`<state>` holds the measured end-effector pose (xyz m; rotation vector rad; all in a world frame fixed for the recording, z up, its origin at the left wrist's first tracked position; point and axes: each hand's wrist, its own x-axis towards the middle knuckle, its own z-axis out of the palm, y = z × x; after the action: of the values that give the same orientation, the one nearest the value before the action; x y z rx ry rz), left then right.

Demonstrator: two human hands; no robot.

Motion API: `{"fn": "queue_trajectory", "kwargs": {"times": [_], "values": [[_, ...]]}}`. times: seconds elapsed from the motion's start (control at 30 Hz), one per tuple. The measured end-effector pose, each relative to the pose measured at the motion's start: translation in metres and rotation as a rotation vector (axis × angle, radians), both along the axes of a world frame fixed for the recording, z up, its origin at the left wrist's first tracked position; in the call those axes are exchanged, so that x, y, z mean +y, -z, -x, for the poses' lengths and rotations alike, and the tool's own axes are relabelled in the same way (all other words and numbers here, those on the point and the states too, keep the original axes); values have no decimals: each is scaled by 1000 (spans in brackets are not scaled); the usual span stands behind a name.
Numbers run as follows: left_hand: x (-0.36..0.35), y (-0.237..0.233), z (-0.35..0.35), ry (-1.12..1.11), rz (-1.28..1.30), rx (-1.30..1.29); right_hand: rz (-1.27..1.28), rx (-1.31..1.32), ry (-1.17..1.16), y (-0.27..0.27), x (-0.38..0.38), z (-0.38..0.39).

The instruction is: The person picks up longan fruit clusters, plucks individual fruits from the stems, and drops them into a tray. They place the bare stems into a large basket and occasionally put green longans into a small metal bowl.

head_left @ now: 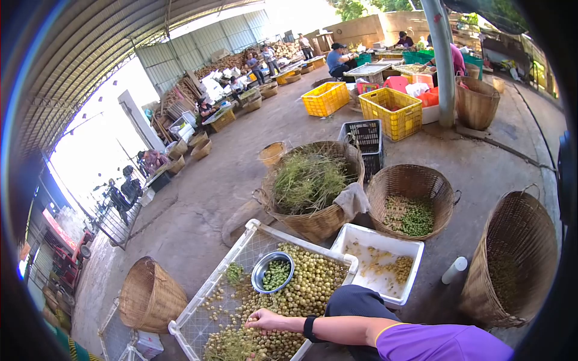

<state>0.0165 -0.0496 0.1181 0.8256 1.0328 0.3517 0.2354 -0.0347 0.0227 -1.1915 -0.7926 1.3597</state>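
Observation:
My right hand (pixel 263 320) reaches in from the lower right, in a purple sleeve with a black wristband. Its fingers curl down onto a heap of small yellow-green round fruits (pixel 307 286) in a white mesh tray (pixel 194 308); whether they pinch a fruit is unclear. A steel bowl (pixel 263 281) holding greener fruits sits on the heap just above the hand. A bunch of stems (pixel 232 344) lies at the tray's near end. My left hand is out of sight.
A white tub (pixel 404 283) with some fruit adjoins the tray. Wicker baskets stand around: one with green stems (pixel 322 222), one with green fruit (pixel 385 186), one at right (pixel 521 240), one tipped at left (pixel 150 296). Yellow crates (pixel 397 114), a post (pixel 444 66) and seated people (pixel 338 59) lie beyond.

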Motion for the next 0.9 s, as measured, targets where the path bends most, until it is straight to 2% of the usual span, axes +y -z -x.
{"fn": "queue_trajectory", "kwargs": {"times": [0.03,0.2,0.23,0.37,0.47,0.57,0.63,0.7,0.73,0.77,0.83,0.9], "values": [[0,2,-1,-4,-1,-1,-41,-64,152,-5,1,3],[4,14,-10,-36,-23,-12,9,2,298,9,10,0],[7,17,-8,-19,-26,-36,49,-18,274,9,11,-2],[18,15,-7,-4,4,-92,166,310,76,-5,1,-11],[30,19,-1,0,66,-129,124,479,-73,-22,-8,-18],[37,15,4,-43,97,-89,138,438,-98,-16,-7,-22],[48,27,6,43,122,-179,156,400,-113,-5,-2,-24],[46,27,5,54,115,-187,159,202,-28,-13,0,-21],[47,33,4,55,91,-196,181,14,-28,-15,4,-23],[48,38,2,56,68,-206,182,9,-22,-16,10,-24],[48,42,0,43,83,-200,122,-501,41,-19,20,-24],[48,38,-3,24,116,-143,140,-614,52,-25,23,-30]]}}
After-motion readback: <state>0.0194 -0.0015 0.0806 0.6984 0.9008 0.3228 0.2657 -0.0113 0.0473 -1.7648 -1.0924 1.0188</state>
